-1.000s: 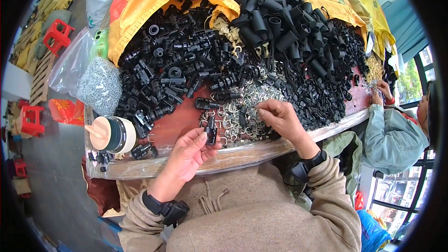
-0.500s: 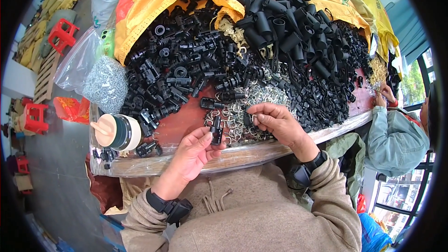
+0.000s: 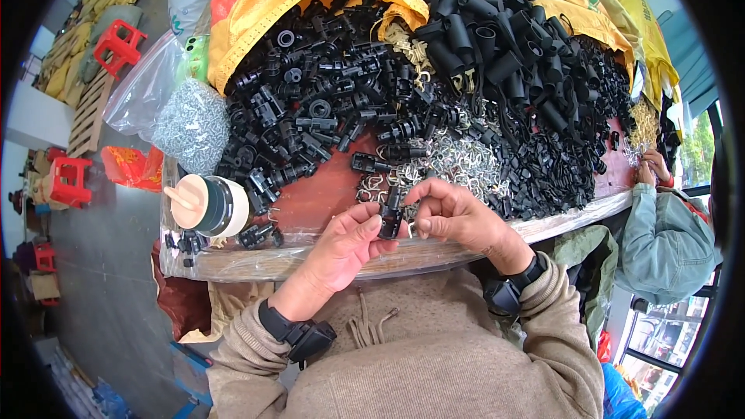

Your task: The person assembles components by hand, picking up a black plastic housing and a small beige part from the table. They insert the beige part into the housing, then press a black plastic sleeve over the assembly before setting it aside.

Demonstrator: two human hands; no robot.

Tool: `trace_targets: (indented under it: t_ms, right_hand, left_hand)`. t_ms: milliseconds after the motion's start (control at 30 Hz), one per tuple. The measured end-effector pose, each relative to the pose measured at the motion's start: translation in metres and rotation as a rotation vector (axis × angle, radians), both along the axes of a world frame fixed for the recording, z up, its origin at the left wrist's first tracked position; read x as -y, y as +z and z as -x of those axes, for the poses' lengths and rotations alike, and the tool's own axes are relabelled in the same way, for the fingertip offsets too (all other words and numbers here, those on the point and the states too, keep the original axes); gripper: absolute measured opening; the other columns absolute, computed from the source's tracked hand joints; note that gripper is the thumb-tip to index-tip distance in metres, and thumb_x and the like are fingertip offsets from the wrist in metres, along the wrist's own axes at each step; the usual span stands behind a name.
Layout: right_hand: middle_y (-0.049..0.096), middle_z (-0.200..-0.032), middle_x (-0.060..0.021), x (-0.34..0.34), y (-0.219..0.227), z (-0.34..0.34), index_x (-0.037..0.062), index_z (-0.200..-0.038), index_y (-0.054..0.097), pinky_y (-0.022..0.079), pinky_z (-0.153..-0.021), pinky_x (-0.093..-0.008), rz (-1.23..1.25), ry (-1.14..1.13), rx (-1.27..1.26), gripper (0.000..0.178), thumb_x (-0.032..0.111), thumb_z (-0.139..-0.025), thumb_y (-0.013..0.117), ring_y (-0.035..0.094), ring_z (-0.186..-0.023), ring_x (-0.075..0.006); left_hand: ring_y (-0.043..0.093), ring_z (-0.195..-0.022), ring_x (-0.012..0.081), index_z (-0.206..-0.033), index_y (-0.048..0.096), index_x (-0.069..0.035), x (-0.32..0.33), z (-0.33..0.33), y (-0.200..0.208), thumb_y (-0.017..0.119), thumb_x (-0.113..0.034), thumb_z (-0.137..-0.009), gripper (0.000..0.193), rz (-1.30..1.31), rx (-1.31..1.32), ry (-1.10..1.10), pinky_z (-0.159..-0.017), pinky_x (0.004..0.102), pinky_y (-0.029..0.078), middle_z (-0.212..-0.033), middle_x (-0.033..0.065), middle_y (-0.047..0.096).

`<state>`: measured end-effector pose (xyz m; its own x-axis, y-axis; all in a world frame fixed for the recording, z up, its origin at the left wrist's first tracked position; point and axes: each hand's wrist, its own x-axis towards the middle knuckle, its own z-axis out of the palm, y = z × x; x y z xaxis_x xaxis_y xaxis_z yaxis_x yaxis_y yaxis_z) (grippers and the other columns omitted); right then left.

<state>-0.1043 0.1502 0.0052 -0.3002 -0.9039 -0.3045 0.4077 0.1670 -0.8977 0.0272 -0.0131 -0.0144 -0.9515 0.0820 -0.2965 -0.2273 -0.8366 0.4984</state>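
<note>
Above the table's front edge, my left hand [image 3: 347, 244] pinches a black plastic cylindrical fitting [image 3: 390, 221] upright between thumb and fingers. My right hand [image 3: 458, 216] is close beside it, thumb and forefinger closed on a small curved metal hook [image 3: 412, 229]. The hook is right at the fitting's side; whether they touch, I cannot tell. Just beyond my hands lies a spread of silvery metal hooks [image 3: 458, 164]. Left of that is a heap of similar black fittings [image 3: 310, 120].
A cup with a pink lid [image 3: 188, 200] stands at the left edge, near a clear bag of screws [image 3: 194, 128]. Black tubes [image 3: 504, 66] and small black pieces [image 3: 543, 163] are heaped to the right. A co-worker [image 3: 667, 240] handles brass-coloured parts at the far right.
My right hand has come in from the metal hooks to the left hand, bringing a hook to the fitting. The view has shifted slightly.
</note>
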Motion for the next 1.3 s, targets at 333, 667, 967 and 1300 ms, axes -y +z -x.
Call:
trace_targets:
  t_ms: [333,667,967,1300]
  right_hand:
    - [0.057,-0.081,-0.0019,0.005,-0.015,-0.012,0.0038,-0.094,0.050,0.041,-0.055,-0.0210,0.156,-0.112,-0.002,0.015,0.011,-0.082,0.056,0.052,-0.062,-0.0089]
    - [0.053,-0.067,-0.0065,0.008,-0.008,-0.016,0.0009,-0.077,0.053,0.041,-0.049,-0.0252,0.199,-0.161,-1.173,0.007,0.005,-0.077,0.058,0.053,-0.056,-0.0184]
    - [0.046,-0.067,0.0072,0.003,-0.007,-0.013,0.0021,-0.080,0.051,0.033,-0.049,-0.0176,0.032,-0.170,-0.201,0.011,0.012,-0.085,0.054,0.039,-0.058,-0.0012]
    - [0.047,-0.064,0.0036,0.011,0.004,-0.025,0.0016,-0.079,0.050,0.034,-0.048,-0.0194,0.083,-0.226,-0.417,0.010,0.010,-0.083,0.055,0.041,-0.056,-0.0034]
  left_hand:
    - [0.058,-0.092,0.0207,-0.106,0.050,0.001,0.004,0.001,0.001,0.053,-0.018,-0.085,0.029,-0.019,-0.033,0.034,-0.081,0.0284,0.048,-0.098,0.0117,0.059]
    - [0.059,-0.089,0.0214,-0.105,0.051,0.001,0.004,0.000,0.001,0.052,-0.019,-0.085,0.028,-0.029,0.055,0.024,-0.075,0.0250,0.050,-0.098,0.0125,0.059]
    - [0.059,-0.088,0.0243,-0.107,0.049,0.000,0.001,-0.002,0.000,0.052,-0.014,-0.084,0.027,-0.006,0.094,0.060,-0.074,0.0280,0.052,-0.098,0.0138,0.058]
    - [0.061,-0.084,0.0203,-0.108,0.053,-0.001,0.000,-0.002,0.001,0.057,-0.009,-0.081,0.028,0.002,0.122,0.006,-0.070,0.0253,0.051,-0.098,0.0082,0.059]
